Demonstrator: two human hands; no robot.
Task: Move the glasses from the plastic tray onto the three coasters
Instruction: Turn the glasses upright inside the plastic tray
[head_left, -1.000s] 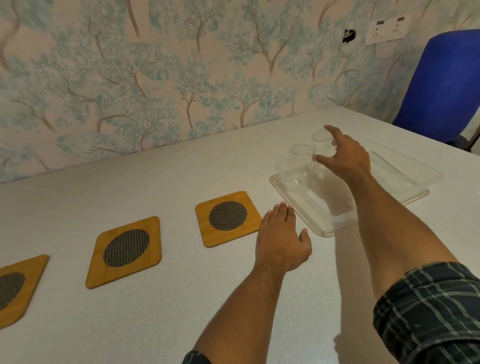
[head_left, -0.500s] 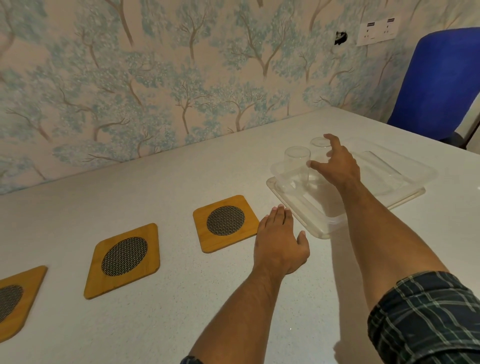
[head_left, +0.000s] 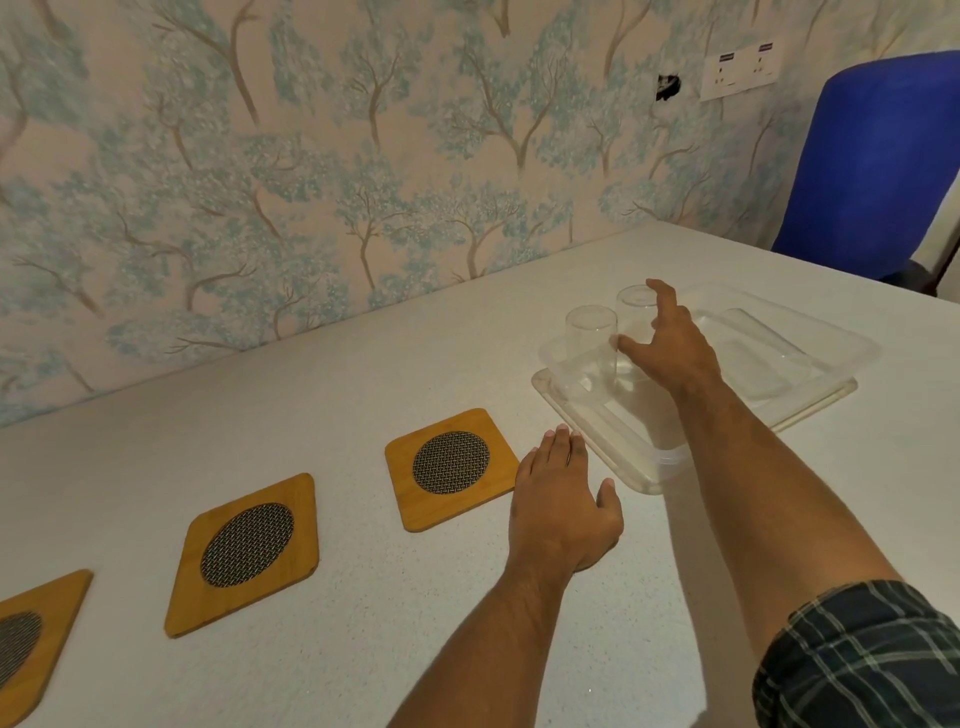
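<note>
None of the task is done yet, as far as can be seen: all 3 coasters lie bare on the surface, the near coaster just left of the tray, the middle coaster further left, and the far-left coaster cut off by the frame edge. Only 2 clear glasses can be made out, both standing at the left end of the plastic tray: the left glass untouched, and the right glass with the right hand spread around it, thumb on its near side and fingers reaching past its rim. Its grip looks wide and not closed; I cannot tell whether it presses the glass. A 3rd glass may be hidden behind the hand. The left hand rests flat, holding nothing. All 3 placements remain.
</note>
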